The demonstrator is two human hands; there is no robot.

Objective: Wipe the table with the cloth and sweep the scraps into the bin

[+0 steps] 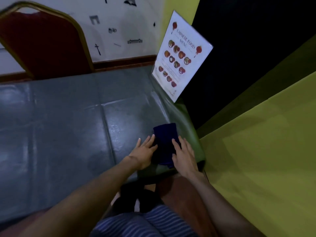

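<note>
As viewed from the head camera, the findings run as follows.

Tabletop (65, 120): grey-green glossy covering with raised creases crossing it; fills most of the lower left and centre of the view. Its right edge and near right corner lie beside a yellow-green wall (266, 151).

Chair (39, 43): red padded back in a gold-coloured frame, standing at the far side of the tabletop, top left. Outline blurred.

Menu card (181, 57): white upright sheet headed "Chinese Food Menu", with rows of small dish pictures; stands tilted at the far right corner of the tabletop.

Cloth (165, 139): dark blue, folded into a narrow oblong; lies flat on the tabletop near the right edge, close to the near right corner, well apart from the menu card.

Left hand (145, 150): palm down, fingers straight and slightly spread; fingertips rest against the left edge of the cloth. Nothing gripped.

Right hand (185, 155): palm down, fingers straight, laid on the right part of the cloth, pressing it flat. Nothing gripped.

Clothing: blue striped fabric (145, 223) at the bottom of the view, between the forearms.
</note>
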